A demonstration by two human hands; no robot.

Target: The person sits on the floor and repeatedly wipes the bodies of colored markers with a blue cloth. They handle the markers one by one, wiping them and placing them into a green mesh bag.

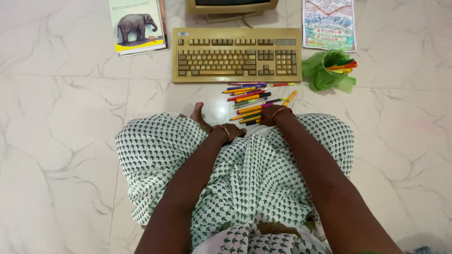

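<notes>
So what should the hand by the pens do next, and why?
Probably close the right hand around one pen from the loose pile of pens. It already rests at the pile's near edge, the pens lie scattered on the floor, and the left hand sits idle on the lap.

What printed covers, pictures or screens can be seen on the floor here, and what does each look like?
Book: far left of the keyboard, upright rectangle, grey elephant on white, yellow band below.
Coloured picture sheet: far right, rectangular, patterned in red, green and blue.
Monitor: behind the keyboard, beige casing, only its bottom edge showing.

Loose coloured pens (254, 99) lie scattered flat on the marble floor
</notes>
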